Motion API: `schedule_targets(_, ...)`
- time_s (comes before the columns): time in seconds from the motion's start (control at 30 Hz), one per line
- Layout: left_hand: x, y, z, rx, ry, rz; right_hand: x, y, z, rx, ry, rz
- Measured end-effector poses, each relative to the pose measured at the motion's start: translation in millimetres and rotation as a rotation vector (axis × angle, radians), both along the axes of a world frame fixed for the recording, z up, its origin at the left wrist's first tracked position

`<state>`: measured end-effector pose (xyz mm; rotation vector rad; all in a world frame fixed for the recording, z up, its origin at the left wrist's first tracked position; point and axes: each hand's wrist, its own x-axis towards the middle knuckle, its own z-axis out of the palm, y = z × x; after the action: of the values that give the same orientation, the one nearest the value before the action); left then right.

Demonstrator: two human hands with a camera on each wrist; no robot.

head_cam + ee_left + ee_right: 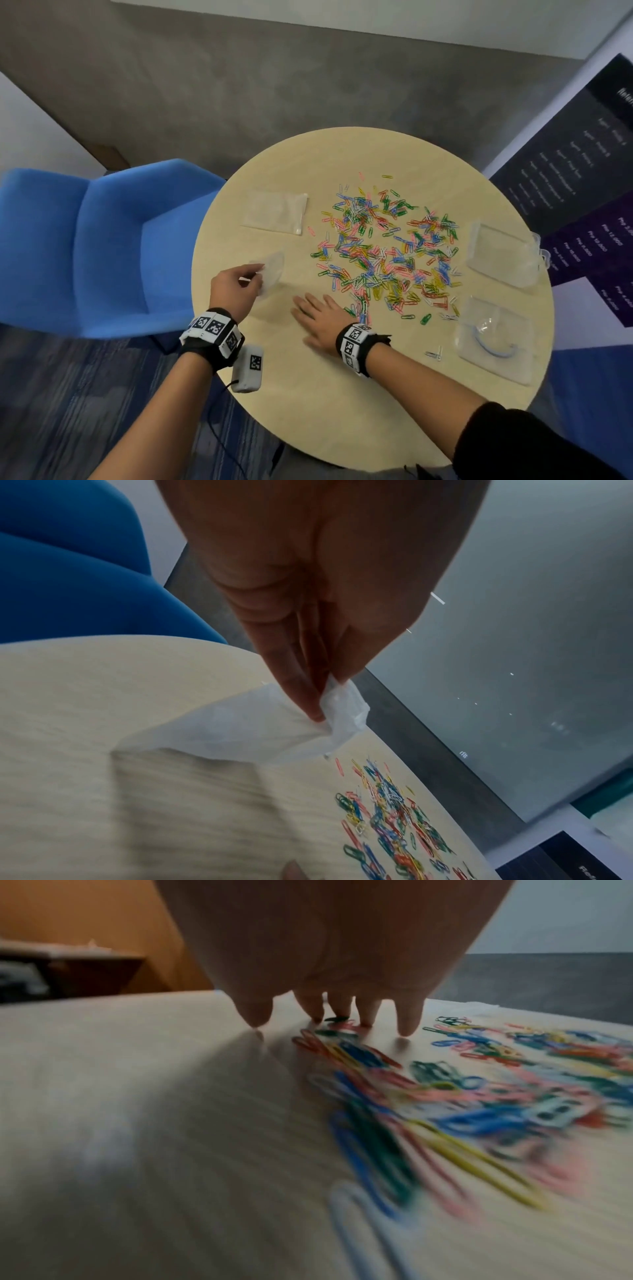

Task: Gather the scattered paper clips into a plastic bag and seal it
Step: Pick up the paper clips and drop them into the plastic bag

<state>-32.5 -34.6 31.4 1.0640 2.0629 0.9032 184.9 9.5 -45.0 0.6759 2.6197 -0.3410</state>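
Observation:
Several coloured paper clips (383,250) lie scattered across the middle of a round beige table (308,394); the left wrist view shows part of the paper clips (387,821) and the right wrist view blurs the paper clips (428,1091). My left hand (236,284) pinches a small clear plastic bag (272,270) by one corner, held just above the table's left side; the left wrist view shows the bag (240,729) crumpled at my fingertips (315,715). My right hand (318,318) lies flat, fingers spread, at the near left edge of the clips, fingertips (405,1031) touching the table.
A flat clear bag (274,212) lies at the far left of the table. More clear bags (503,253) and one (493,339) lie at the right. A blue chair (85,246) stands left of the table. A small white device (248,368) sits at the near edge.

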Motion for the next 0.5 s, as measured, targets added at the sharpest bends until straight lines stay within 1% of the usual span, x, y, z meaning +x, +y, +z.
schedule_targets(0.13,0,-3,-3,-0.009,-0.046,0.001,38,8,-1,0.106,-0.05,0.01)
schedule_targets(0.23,7,-2,-10,0.001,-0.091,-0.01,67,8,2,0.103,-0.05,-0.037)
schedule_targets(0.27,11,-1,-12,0.009,-0.118,-0.016,73,7,2,0.086,-0.047,-0.023)
schedule_targets(0.37,22,2,-17,0.026,-0.225,-0.016,80,8,-1,0.138,0.063,0.038)
schedule_targets(0.43,26,5,-20,0.026,-0.26,-0.016,83,9,2,0.121,0.122,0.02)
schedule_targets(0.5,30,7,-21,0.026,-0.275,-0.021,84,12,8,0.089,0.11,-0.028)
